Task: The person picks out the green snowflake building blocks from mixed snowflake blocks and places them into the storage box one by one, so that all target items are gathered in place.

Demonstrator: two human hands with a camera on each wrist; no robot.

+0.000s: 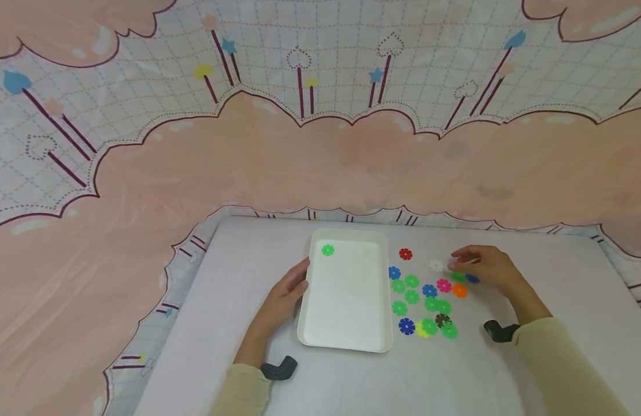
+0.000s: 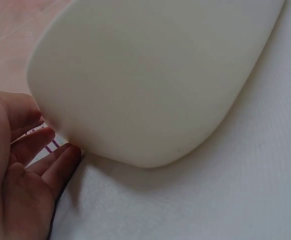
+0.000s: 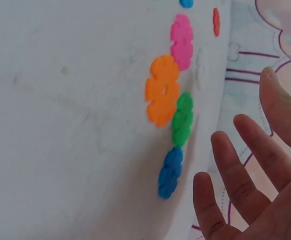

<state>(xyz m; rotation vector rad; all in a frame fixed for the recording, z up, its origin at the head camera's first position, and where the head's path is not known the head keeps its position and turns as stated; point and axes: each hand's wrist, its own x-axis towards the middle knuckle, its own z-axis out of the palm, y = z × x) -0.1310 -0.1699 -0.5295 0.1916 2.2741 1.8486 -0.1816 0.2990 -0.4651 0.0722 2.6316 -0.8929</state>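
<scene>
The right hand [image 1: 484, 267] hangs low over the far right end of a scatter of plastic snowflake discs, its fingers spread and relaxed, gripping nothing; in the right wrist view the fingers [image 3: 240, 182] stand clear of the table surface. Directly beneath them lie a green disc [image 3: 182, 119] and a blue disc [image 3: 170, 172], the two touching edge to edge, with an orange disc [image 3: 161, 90] overlapping the green one and a pink disc [image 3: 182, 41] just beyond it. A white disc [image 1: 436, 265] sits just beside the fingertips on the tray side, and a red disc [image 1: 406, 254] lies a little farther along. The rest of the discs, mostly green with some blue, one yellow and one dark, spread toward the person in a loose cluster [image 1: 424, 306] between this hand and the tray. The left hand [image 1: 289, 287] rests with its fingers straight against the left long side of the white tray [image 1: 346, 341]; the left wrist view shows the fingertips [image 2: 60, 160] touching the tray's outer wall rather than curling round it. The tray lies flat on the white table [image 1: 237, 271], and a single green disc [image 1: 328, 250] sits inside it near the far left corner. Behind the table hangs a pink and white backdrop [image 1: 320, 156] printed with hearts and stars on stems. No brand, label or writing can be read anywhere.
</scene>
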